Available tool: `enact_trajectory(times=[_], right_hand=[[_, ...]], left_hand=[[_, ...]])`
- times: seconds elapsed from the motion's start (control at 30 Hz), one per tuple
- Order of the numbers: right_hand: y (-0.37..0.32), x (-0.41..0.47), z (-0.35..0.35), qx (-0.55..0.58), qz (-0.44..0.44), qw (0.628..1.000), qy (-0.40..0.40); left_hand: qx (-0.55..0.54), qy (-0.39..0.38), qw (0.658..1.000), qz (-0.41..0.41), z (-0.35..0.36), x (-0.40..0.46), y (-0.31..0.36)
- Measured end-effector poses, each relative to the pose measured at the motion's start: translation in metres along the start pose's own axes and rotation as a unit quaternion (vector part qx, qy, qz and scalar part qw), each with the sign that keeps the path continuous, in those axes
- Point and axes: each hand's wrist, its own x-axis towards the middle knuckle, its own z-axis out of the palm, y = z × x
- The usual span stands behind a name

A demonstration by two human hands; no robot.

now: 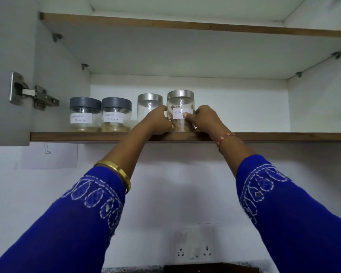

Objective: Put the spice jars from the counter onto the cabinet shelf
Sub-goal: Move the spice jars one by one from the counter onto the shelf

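Four spice jars stand on the cabinet shelf (67,136). Both hands grip the rightmost jar (180,111): left hand (158,121) and right hand (203,119) curl around its sides, base seated between the fingers. Counter mostly out of view; remaining jars cannot be confirmed.

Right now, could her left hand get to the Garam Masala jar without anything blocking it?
Probably yes. The left hand grips the steel-lidded jar with the right hand; the Garam Masala jar stands further left at the shelf front, nothing before it.
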Motion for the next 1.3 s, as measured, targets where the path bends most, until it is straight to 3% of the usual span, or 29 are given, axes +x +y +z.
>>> enact_trajectory(times=[0.17,0.4,0.57,0.7,0.77,0.93,1.07,1.3], right_hand=[[0.006,0.000,0.012,-0.103,-0.012,0.992,0.065],[0.005,-0.004,0.007,-0.108,-0.005,0.994,0.034],[0.008,-0.035,0.015,-0.157,-0.103,0.978,0.091],[0.031,-0.072,0.026,-0.204,-0.226,0.943,0.136],[0.047,-0.102,0.033,-0.211,-0.233,0.939,0.143],[0.087,-0.210,0.055,-0.172,-0.121,0.977,0.033],[0.123,-0.293,0.070,-0.092,-0.014,0.995,-0.045],[0.162,-0.410,0.101,0.051,0.202,0.975,-0.077]], left_hand=[[0.074,-0.022,0.997,0.005,0.006,0.008,0.003],[0.065,0.009,0.998,0.015,0.010,0.005,0.001],[0.029,0.158,0.982,0.096,0.027,-0.034,-0.003],[-0.049,0.166,0.969,0.174,0.049,-0.093,-0.002],[-0.086,0.155,0.972,0.156,0.060,-0.121,-0.006],[-0.171,0.082,0.981,0.031,0.087,-0.191,-0.022],[-0.189,0.008,0.982,-0.019,0.114,-0.248,-0.045],[-0.206,-0.113,0.964,-0.125,0.168,-0.327,-0.101]])
